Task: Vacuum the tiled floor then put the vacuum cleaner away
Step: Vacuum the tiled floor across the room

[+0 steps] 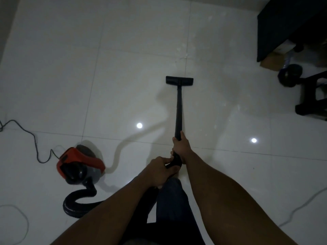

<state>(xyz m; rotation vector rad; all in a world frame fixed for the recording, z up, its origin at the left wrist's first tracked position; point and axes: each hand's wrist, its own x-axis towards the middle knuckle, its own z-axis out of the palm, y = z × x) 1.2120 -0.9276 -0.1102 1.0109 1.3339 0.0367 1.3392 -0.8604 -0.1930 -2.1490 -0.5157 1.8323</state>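
A black vacuum wand [178, 110] runs forward from my hands to a flat black floor head [179, 80] resting on the white tiled floor [123, 50]. My right hand [181, 147] grips the wand's lower part. Just behind it, my left hand [159, 171] is closed on the handle end where the hose joins. The red and grey canister [79, 164] sits on the floor to my left. Its ribbed black hose [79, 200] curls back toward me. Pale dust specks [182, 50] lie on the tiles beyond the floor head.
A thin power cord [31, 140] trails from the canister toward the left edge. Dark furniture [290, 27] stands at the top right, with a black stool frame [313, 96] and a dark round object [290, 75] below it. A light cable [300, 207] crosses the floor at lower right.
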